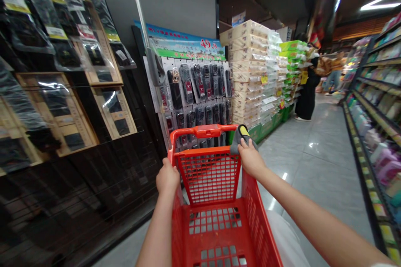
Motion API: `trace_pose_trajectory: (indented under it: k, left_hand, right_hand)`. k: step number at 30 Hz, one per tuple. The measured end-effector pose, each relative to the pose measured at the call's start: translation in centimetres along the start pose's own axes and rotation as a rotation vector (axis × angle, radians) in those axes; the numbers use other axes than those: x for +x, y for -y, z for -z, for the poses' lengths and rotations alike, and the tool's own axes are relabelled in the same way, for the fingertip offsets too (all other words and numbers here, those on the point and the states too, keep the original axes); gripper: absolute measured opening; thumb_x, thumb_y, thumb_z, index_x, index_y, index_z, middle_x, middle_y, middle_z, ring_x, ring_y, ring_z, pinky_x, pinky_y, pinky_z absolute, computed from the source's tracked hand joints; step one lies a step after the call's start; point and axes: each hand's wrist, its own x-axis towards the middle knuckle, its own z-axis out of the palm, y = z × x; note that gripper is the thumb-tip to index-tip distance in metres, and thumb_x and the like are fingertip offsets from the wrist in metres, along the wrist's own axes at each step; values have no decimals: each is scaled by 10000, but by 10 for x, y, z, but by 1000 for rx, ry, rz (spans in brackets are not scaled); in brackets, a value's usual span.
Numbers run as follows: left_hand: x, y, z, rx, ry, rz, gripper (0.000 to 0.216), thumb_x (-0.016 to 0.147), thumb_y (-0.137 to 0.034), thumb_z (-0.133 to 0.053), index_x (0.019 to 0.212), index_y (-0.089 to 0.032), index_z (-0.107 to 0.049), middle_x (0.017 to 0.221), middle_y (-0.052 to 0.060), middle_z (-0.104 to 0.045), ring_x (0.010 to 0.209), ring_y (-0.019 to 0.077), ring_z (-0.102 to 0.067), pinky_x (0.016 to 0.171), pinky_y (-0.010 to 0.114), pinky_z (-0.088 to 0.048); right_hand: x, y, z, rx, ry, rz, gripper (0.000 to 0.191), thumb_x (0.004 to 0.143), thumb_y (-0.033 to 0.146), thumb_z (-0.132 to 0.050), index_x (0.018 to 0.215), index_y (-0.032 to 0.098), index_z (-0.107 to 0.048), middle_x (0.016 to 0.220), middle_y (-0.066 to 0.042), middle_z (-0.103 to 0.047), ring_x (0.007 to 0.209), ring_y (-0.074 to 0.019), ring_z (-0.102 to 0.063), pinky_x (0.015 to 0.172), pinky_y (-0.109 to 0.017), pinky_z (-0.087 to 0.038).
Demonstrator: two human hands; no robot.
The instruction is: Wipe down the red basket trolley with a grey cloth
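Note:
A red plastic shopping basket cart (216,150) with a lattice wall and an upright handle fills the lower middle of the view. My left hand (168,176) is wrapped round the left upright of its handle. At the handle's right corner, my right hand (250,159) closes over a grey, soft-looking item (237,144) with a black rim and a yellow patch, pressed against the cart. I cannot make out what kind of item this is. Inside the cart, the visible floor (216,235) is bare red grid.
Packaged belts (205,83) hang on a rack ahead, beneath a blue price banner (188,41). Boxed wares hang at left. Stacked cartons (247,71) and green boxes (290,75) line the aisle. A person in black (307,87) stands beyond; shelves (376,91) run along the right.

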Motion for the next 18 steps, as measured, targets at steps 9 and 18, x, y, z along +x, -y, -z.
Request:
trace_pose_trajectory:
  k: [9, 18]
  left_hand:
    - [0, 1, -6, -40, -30, -1, 221, 895, -239, -424, 1105, -177, -461, 1039, 148, -712, 970, 294, -688, 727, 334, -479]
    - [6, 7, -15, -130, -61, -34, 215, 873, -173, -455, 1088, -168, -468, 982, 145, -719, 936, 276, -696, 687, 294, -458]
  right_hand:
    - [8, 12, 17, 127, -154, 16, 297, 810, 101, -470, 1085, 126, -580, 1244, -172, -609, 1186, -286, -544, 1024, -430, -365]
    - [35, 99, -11, 282, -79, 189, 466, 735, -9, -491, 1174, 127, -565, 1096, -130, -675, 1055, -225, -606, 903, -305, -417]
